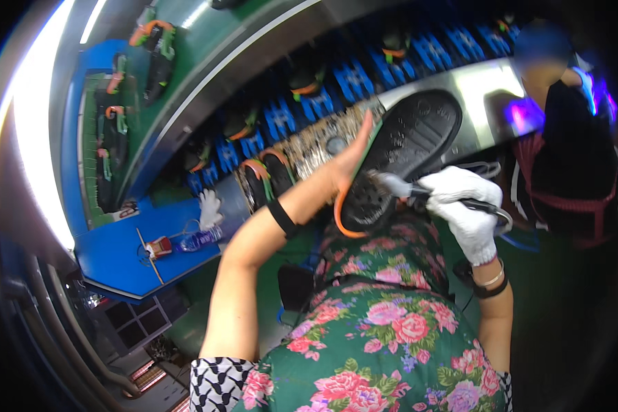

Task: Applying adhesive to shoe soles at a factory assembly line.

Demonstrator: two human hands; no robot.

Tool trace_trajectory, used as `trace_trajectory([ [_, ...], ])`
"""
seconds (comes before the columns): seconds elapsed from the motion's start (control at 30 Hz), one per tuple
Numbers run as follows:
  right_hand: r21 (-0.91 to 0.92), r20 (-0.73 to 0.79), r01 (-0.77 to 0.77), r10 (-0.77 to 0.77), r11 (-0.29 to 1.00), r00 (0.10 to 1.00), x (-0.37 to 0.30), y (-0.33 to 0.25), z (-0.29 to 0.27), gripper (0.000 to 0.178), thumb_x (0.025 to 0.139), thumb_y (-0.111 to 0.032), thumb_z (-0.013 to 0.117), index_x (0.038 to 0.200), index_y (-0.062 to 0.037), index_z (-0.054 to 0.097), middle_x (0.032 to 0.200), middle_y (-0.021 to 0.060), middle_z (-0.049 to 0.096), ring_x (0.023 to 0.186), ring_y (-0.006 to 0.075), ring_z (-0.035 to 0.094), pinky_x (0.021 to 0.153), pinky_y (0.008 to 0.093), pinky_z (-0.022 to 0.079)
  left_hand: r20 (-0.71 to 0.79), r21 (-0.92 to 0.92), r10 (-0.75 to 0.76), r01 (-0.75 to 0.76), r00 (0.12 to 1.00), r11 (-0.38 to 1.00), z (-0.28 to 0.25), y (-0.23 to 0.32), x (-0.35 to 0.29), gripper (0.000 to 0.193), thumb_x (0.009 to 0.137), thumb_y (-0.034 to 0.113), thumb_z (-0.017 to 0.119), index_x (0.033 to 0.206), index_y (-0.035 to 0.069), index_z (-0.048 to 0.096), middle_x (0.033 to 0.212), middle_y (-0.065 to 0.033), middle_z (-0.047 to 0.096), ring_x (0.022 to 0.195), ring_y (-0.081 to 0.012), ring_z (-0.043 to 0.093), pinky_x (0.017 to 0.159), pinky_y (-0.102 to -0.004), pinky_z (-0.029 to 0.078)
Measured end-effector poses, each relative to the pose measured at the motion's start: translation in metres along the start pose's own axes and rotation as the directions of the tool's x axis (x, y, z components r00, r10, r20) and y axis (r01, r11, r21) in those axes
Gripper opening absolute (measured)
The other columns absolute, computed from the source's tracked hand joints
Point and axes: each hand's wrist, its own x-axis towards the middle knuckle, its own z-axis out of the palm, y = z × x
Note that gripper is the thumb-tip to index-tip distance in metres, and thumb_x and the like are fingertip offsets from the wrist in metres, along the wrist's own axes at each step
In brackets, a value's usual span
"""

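Note:
My bare left hand [351,163] holds a black sandal [410,141] by its left edge, with some of the fingers hidden behind it. The black face with its moulded pattern is turned up toward me, and an orange-and-green band runs along the left and lower edge. In my right hand [464,202], which wears a white glove, is a brush [399,186] with a pale, slightly blurred tip and a dark handle. That tip meets or hovers just over the lower part of the sandal; I cannot tell which.
A line of blue racks [352,79] carrying sandals crosses behind, beside a pair of orange-edged sandals [257,180]. More sandals [159,60] sit on the upper-left shelf. The blue table [117,257] holds a glove [210,208] and a bottle [198,240]. Another person [578,130] sits at right.

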Motion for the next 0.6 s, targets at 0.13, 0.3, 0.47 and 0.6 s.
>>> trace_trajectory([
  [0.13, -0.166, -0.145, -0.003, -0.021, 0.986, 0.989, 0.005, -0.007, -0.004, 0.014, 0.081, 0.007, 0.075, 0.095, 0.0025, 0.077, 0.098, 0.0141, 0.077, 0.089, 0.0194, 0.073, 0.080, 0.0309, 0.058, 0.321, -0.276, 0.071, 0.021, 0.944, 0.961, -0.022, -0.036, 0.007, 0.103, 0.090, 0.087, 0.025, 0.138, 0.001, 0.056, 0.110, -0.0266, 0.070, 0.087, -0.0438, 0.073, 0.077, -0.0545, 0.063],
  [0.3, -0.175, -0.074, 0.009, -0.022, 0.984, 0.997, 0.014, -0.026, -0.003, 0.015, 0.081, 0.008, 0.075, 0.095, 0.0018, 0.076, 0.097, 0.0142, 0.076, 0.089, 0.0219, 0.073, 0.081, 0.0320, 0.057, 0.126, -0.258, 0.225, -0.187, 0.966, 0.948, -0.001, -0.044, 0.008, 0.063, 0.106, 0.053, 0.041, 0.132, -0.001, 0.059, 0.115, -0.0225, 0.071, 0.097, -0.0397, 0.073, 0.085, -0.0502, 0.063],
  [0.47, -0.313, 0.120, 0.257, -0.231, 0.914, 0.966, 0.021, -0.012, -0.006, 0.012, 0.084, -0.003, 0.075, 0.095, -0.0012, 0.077, 0.099, 0.0139, 0.077, 0.091, 0.0269, 0.073, 0.082, 0.0350, 0.057, 0.112, -0.152, 0.375, -0.357, 0.920, 0.922, -0.028, -0.055, 0.003, 0.046, 0.104, 0.032, 0.056, 0.138, 0.001, 0.056, 0.139, -0.0181, 0.060, 0.125, -0.0329, 0.061, 0.112, -0.0492, 0.046],
  [0.6, -0.350, 0.110, 0.258, -0.234, 0.901, 0.966, 0.012, -0.007, 0.002, 0.021, 0.080, -0.004, 0.076, 0.101, -0.0072, 0.078, 0.100, 0.0094, 0.077, 0.093, 0.0275, 0.072, 0.088, 0.0399, 0.057, 0.001, -0.067, 0.291, -0.291, 0.957, 0.955, -0.038, -0.052, -0.015, 0.045, 0.105, 0.025, 0.056, 0.142, 0.000, 0.052, 0.142, -0.0218, 0.057, 0.127, -0.0404, 0.058, 0.109, -0.0583, 0.049],
])
